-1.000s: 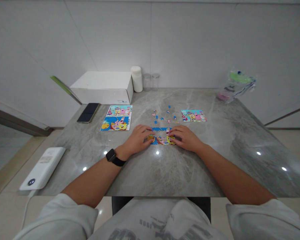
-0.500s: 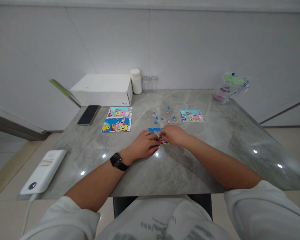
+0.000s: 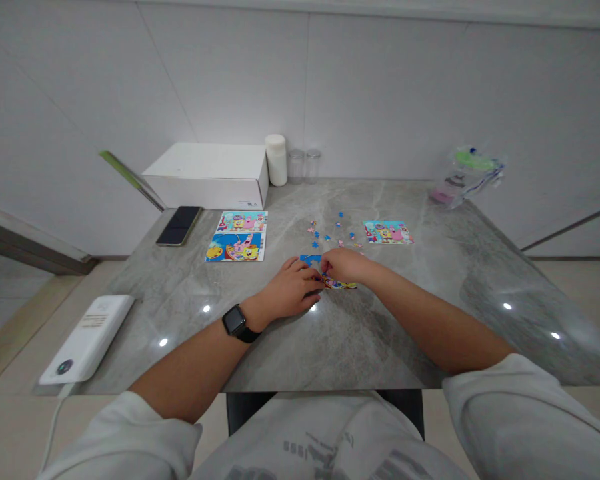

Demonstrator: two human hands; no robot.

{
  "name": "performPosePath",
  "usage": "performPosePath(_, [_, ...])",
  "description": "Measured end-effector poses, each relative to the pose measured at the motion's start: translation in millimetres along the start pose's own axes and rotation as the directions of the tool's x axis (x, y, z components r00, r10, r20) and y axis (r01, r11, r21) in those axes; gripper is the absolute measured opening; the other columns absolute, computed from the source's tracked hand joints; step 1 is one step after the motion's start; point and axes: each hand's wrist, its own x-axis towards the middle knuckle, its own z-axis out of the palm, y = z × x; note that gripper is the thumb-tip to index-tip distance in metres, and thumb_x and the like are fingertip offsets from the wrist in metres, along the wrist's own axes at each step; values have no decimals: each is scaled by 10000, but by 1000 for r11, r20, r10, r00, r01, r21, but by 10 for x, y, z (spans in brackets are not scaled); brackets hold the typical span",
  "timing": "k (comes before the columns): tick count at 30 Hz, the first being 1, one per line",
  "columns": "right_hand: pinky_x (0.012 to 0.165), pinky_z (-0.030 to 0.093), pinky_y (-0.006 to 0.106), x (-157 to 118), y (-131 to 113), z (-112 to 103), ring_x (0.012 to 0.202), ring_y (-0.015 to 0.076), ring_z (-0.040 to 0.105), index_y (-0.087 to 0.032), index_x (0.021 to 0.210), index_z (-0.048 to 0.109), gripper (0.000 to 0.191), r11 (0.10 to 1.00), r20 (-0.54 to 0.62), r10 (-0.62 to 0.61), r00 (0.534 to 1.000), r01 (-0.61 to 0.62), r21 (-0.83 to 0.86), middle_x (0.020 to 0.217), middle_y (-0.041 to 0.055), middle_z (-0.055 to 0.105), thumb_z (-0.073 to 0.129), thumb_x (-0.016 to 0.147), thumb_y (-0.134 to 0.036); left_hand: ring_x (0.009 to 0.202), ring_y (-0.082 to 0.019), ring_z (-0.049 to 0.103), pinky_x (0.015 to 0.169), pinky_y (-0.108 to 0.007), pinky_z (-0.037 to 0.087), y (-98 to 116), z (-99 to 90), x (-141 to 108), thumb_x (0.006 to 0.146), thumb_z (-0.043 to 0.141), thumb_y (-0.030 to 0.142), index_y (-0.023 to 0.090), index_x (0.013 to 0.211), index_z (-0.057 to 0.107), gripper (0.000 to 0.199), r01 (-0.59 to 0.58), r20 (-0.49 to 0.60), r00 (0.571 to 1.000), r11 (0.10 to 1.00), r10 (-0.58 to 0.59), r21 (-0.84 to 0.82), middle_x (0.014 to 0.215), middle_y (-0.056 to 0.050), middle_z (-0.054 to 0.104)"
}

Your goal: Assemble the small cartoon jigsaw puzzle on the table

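A partly joined puzzle with blue, yellow and pink parts lies on the grey table in front of me. My left hand, a black watch on its wrist, lies flat with fingers spread against the puzzle's left side. My right hand is over its right part, fingertips pinched together at the middle; what they hold is too small to name. Beyond the hands, several loose pieces are scattered. On the left lies a picture sheet with two cartoon scenes, on the right a finished cartoon picture.
A phone and a white box are at the back left, beside a white bottle and two clear jars. A white power bank with a cable lies front left. A plastic bag stands back right.
My right hand has drawn slightly back and up, so more of the puzzle's lower right part shows. My left hand stays in place. The whole view has shifted slightly.
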Motion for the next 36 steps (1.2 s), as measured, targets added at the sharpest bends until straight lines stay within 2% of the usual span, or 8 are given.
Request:
performPosePath(5, [736,496,255,12,-1,-53,949,234,754,-225,980,811,188,998,56,3,998,-7,69,1012,70,827,729,819,-170,1273,-310,555,1232,-595,287,5,4,-2,991,648,369,337,1281,745,308,19,6,1000,1000,-19,-4,1295,-50,713])
performPosePath(10, [708,485,231,-25,15,-113,850,186,746,-212,1081,808,287,984,92,-10,996,-6,178,944,38,829,663,845,-135,1284,-310,543,1241,-597,279,1,13,-3,994,637,371,335,1285,740,311,2,-5,1000,1000,-3,-6,1292,-64,697])
performPosePath(14, [697,481,210,-55,91,-117,828,163,737,-199,1062,811,273,964,104,-41,994,12,264,940,25,825,656,850,-125,1260,-307,556,1229,-586,306,20,-14,-4,986,650,363,308,1256,751,294,-6,-14,1000,1000,6,8,1298,-79,676])
performPosePath(18, [681,475,200,-73,161,-65,788,145,719,-182,1046,804,248,937,74,-41,996,13,350,896,13,812,667,847,-126,1189,-300,582,1147,-554,399,34,-36,0,984,647,365,289,1253,754,300,-28,-20,999,999,28,-18,1247,-104,668])
performPosePath(21, [670,463,201,-81,166,-10,760,138,705,-192,1003,808,222,935,47,-53,997,33,354,855,-1,800,678,835,-130,1159,-290,590,1095,-522,438,25,-24,1,988,640,360,285,1269,748,310,-43,-26,999,998,42,-43,1213,-102,670])
performPosePath(28, [684,451,206,-107,143,51,776,137,681,-202,959,806,191,929,-58,-74,996,90,360,878,2,796,693,825,-127,1188,-291,591,1134,-521,417,25,-12,4,1005,624,364,267,1280,742,314,-43,-4,999,999,43,-25,1222,-96,693])
performPosePath(36, [668,441,206,-142,141,39,755,135,680,-196,988,816,237,928,-35,-85,996,92,362,874,2,799,659,830,-113,1228,-293,583,1193,-540,363,47,-42,-5,1014,606,345,288,1298,725,313,-33,2,999,999,33,-28,1250,-89,697])
